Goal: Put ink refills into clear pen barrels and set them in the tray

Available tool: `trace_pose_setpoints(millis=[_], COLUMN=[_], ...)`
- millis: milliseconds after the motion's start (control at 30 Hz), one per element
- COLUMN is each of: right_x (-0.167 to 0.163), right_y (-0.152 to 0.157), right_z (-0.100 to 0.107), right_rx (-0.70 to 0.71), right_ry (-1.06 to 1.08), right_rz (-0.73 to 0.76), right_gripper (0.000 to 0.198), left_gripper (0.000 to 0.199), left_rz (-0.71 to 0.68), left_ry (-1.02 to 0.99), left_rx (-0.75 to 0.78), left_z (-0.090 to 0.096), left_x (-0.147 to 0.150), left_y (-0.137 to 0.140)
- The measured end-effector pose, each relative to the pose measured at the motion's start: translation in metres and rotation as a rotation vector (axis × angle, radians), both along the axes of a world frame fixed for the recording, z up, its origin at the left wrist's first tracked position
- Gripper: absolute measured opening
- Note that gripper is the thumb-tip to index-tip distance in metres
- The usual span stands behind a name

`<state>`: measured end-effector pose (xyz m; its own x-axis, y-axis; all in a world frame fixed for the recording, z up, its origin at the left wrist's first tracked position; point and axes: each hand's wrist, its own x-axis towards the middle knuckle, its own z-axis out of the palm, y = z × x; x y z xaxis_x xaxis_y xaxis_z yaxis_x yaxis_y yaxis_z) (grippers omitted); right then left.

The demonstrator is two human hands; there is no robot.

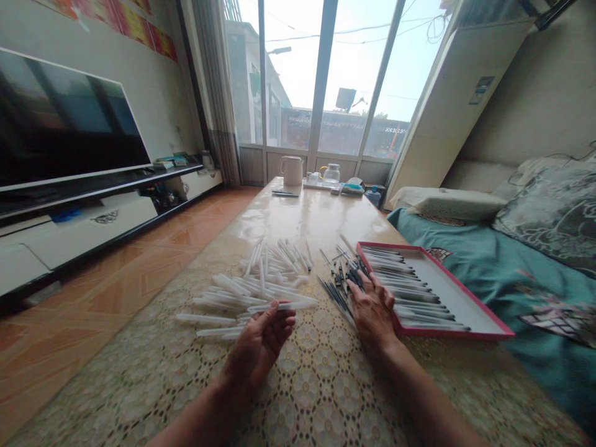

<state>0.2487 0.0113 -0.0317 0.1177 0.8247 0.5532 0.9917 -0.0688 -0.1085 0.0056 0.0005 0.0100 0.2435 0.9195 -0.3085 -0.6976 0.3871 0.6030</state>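
Note:
My left hand (267,329) holds a white translucent pen barrel (300,305) between thumb and fingers, its tip pointing right. Under and behind it lies a loose pile of similar white pen barrels (237,287). My right hand (372,310) is down on a heap of small black pen parts (342,273), its fingers bent and pressed together among them; whatever they grip is hidden. Thin dark pen refills (334,295) lie just left of that hand. Close to its right side, a pink-rimmed box tray (465,287) holds a row of pens (405,279) with pale barrels and dark ends.
The long table (302,391) has a patterned cover. At its far end stand a pale jug (292,171), a glass pitcher (331,175) and small items. A sofa with a teal cover (470,254) runs along the right; a TV cabinet (116,220) is at left.

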Motion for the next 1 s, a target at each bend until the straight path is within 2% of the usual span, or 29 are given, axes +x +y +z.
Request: trace_pose_setpoints(millis=[200,367,467,600,733,867,1000], right_x=[0.001,-0.004,-0.019,-0.046,-0.065,-0.072,-0.073], right_y=[0.002,-0.002,-0.013,-0.032,-0.042,-0.044,-0.043], right_z=[0.004,0.014,0.024,0.039,0.045,0.041,0.036], right_rx=[-0.023,0.023,-0.016,-0.232,-0.323,-0.353,-0.323], right_ry=[0.115,0.298,0.554,0.993,1.294,1.417,1.427], right_rz=[0.081,0.222,0.347,0.478,0.559,0.596,0.596], right_gripper=[0.019,0.013,0.019,0.027,0.035,0.036,0.033], left_gripper=[0.016,0.013,0.012,0.01,0.009,0.012,0.013], left_rz=[-0.018,-0.02,-0.032,-0.053,-0.086,-0.097,-0.097], left_ry=[0.046,0.099,0.115,0.126,0.147,0.18,0.199], left_rx=[-0.013,0.009,0.022,0.047,0.076,0.084,0.09], left_z=[-0.002,-0.004,-0.005,-0.006,-0.005,-0.004,-0.006], left_x=[0.0,-0.001,-0.001,0.0,0.001,0.002,0.001], left_y=[0.0,0.0,0.0,0.001,0.0,-0.001,-0.001])
